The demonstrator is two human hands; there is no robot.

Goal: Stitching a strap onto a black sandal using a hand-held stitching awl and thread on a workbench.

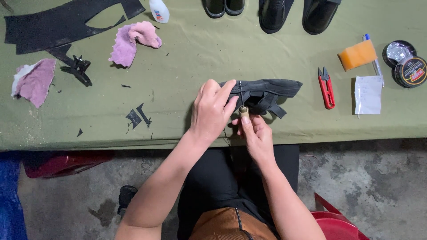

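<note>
A black sandal (271, 91) lies on its side on the green cloth-covered table (191, 66), near the front edge. My left hand (212, 111) grips the sandal's left end, fingers curled over it. My right hand (257, 135) holds a stitching awl (243, 106) with a wooden handle, its thin metal needle pointing up into the sandal's edge. Both hands meet at the sandal, just over the table's front edge and above my lap.
Red thread snips (326, 87), an orange sponge (357, 54), white paper (368, 94), a pen and polish tins (410, 71) lie right. Pink rags (132, 41), black rubber sheet (62, 24), scraps and a glue bottle (159, 10) lie left. More black shoes (272, 13) stand at the back.
</note>
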